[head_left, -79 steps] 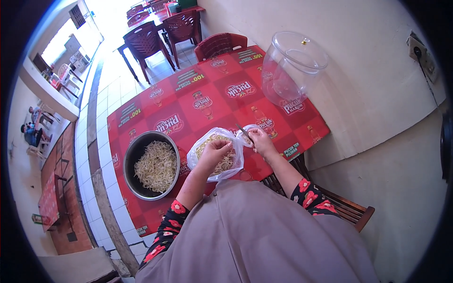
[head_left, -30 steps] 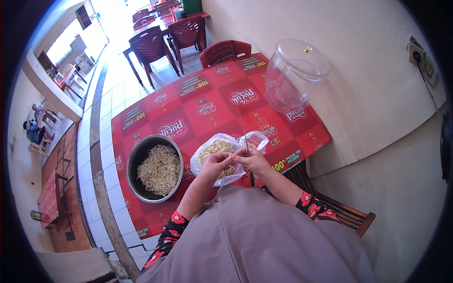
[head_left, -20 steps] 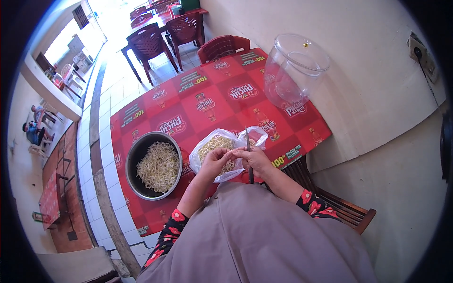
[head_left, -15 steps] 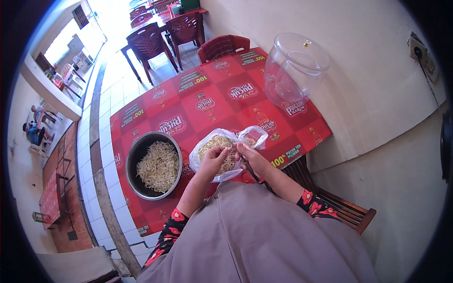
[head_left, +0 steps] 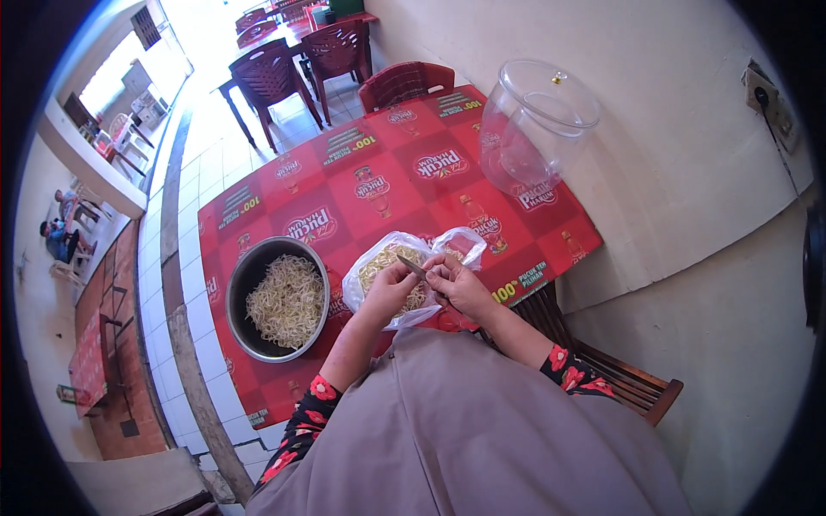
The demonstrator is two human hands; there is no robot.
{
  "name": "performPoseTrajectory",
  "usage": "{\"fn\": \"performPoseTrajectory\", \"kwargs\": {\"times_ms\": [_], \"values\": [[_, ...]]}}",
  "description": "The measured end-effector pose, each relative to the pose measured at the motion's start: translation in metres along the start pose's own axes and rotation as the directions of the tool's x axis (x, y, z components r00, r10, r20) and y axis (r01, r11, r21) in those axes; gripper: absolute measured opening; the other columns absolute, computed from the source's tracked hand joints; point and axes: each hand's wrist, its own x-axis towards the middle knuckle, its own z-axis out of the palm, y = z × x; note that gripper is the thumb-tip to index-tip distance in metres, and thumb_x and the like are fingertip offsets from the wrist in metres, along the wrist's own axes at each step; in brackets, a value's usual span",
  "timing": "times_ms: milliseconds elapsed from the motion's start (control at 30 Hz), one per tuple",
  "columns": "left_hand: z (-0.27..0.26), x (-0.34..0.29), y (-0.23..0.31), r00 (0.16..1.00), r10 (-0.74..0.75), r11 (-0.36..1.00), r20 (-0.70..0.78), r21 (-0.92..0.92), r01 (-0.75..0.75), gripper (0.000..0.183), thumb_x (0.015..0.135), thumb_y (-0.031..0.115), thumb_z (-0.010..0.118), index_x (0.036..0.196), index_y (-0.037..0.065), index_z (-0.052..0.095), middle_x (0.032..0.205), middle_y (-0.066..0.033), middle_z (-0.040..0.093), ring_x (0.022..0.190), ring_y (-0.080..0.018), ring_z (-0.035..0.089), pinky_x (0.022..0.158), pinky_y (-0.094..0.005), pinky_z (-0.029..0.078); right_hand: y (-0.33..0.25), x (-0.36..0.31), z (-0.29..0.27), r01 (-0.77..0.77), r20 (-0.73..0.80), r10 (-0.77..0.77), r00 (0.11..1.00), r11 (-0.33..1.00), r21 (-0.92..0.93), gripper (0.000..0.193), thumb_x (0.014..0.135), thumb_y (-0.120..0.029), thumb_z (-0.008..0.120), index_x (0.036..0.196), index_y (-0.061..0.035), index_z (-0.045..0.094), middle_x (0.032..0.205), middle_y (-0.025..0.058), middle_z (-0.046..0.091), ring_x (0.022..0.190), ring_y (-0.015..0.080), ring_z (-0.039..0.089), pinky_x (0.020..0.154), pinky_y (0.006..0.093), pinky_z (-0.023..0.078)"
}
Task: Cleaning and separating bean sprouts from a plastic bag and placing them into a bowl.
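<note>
My right hand is closed round a small knife, whose blade points up and left over the bag. Close beside the blade, my left hand has its thumb and fingers pinched together; what they hold is too small to tell. Under both hands lies an open, translucent plastic bag with bean sprouts in it. A smaller plastic bag with some pale bits lies just past my right hand. To the left, a deep metal pot holds a heap of bean sprouts.
A red printed cloth covers the table. At its far right, against the wall, stands a large clear plastic container. A red chair touches the far edge. A wooden slatted chair is at my right. Two people sit far left.
The knife blade has come up between my hands and now shows above the bag; before, it pointed down by my right palm. My hands stay over the bag.
</note>
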Motion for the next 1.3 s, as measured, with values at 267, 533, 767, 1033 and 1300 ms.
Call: {"fn": "performPoseTrajectory", "kwargs": {"times_ms": [267, 533, 767, 1033, 1300], "values": [[0.006, -0.009, 0.006, 0.999, 0.034, 0.989, -0.018, 0.147, -0.031, 0.022, 0.086, 0.021, 0.057, 0.097, 0.002, 0.061, 0.079, 0.0015, 0.059, 0.071, -0.0060, 0.050, 0.065, -0.0220, 0.040, 0.006, 0.012, -0.016, 0.028, -0.109, -0.023, 0.994, 0.999, 0.046, 0.007, 0.090, -0.013, 0.052, 0.096, -0.0099, 0.050, 0.066, -0.0032, 0.047, 0.051, 0.0038, 0.043, 0.042, 0.0190, 0.033], [-0.089, -0.048, -0.014, 0.896, 0.070, 0.987, -0.439, 0.161, 0.002, 0.024, 0.083, 0.019, 0.060, 0.092, -0.003, 0.063, 0.078, -0.0042, 0.061, 0.070, -0.0101, 0.055, 0.064, -0.0240, 0.044, 0.004, 0.041, -0.072, -0.089, -0.381, 0.005, 0.925, 0.975, -0.202, 0.016, 0.085, -0.015, 0.047, 0.099, -0.0081, 0.050, 0.070, 0.0011, 0.052, 0.046, 0.0060, 0.043, 0.037, 0.0204, 0.033], [-0.154, -0.097, -0.029, 0.692, 0.273, 0.482, -0.669, 0.717, 0.503, 0.023, 0.077, 0.016, 0.062, 0.095, 0.002, 0.063, 0.088, -0.0142, 0.059, 0.084, -0.0290, 0.058, 0.076, -0.0374, 0.047, -0.007, 0.037, -0.067, -0.168, -0.494, 0.009, 0.869, 0.946, -0.278, 0.017, 0.090, -0.021, 0.046, 0.095, -0.0056, 0.052, 0.059, 0.0005, 0.048, 0.042, 0.0062, 0.041, 0.034, 0.0215, 0.032], [-0.113, -0.074, -0.020, 0.701, 0.435, 0.230, -0.565, 0.822, 0.520, 0.034, 0.075, 0.015, 0.061, 0.108, 0.006, 0.058, 0.110, -0.0163, 0.054, 0.105, -0.0311, 0.050, 0.083, -0.0409, 0.044, 0.005, 0.026, -0.056, -0.182, -0.439, 0.118, 0.891, 0.978, -0.106, 0.017, 0.091, -0.023, 0.044, 0.091, -0.0075, 0.051, 0.056, -0.0011, 0.045, 0.038, 0.0059, 0.037, 0.034, 0.0197, 0.030], [-0.039, 0.004, -0.045, 0.979, 0.131, 0.026, -0.159, 0.987, 0.157, 0.016, 0.074, 0.018, 0.058, 0.084, 0.009, 0.067, 0.095, -0.0091, 0.061, 0.096, -0.0250, 0.055, 0.080, -0.0390, 0.043, 0.011, 0.017, -0.039, -0.207, -0.313, 0.166, 0.935, 0.973, -0.103, 0.021, 0.093, -0.024, 0.042, 0.091, -0.0049, 0.052, 0.056, -0.0018, 0.044, 0.041, 0.0061, 0.039, 0.037, 0.0191, 0.032]]}}
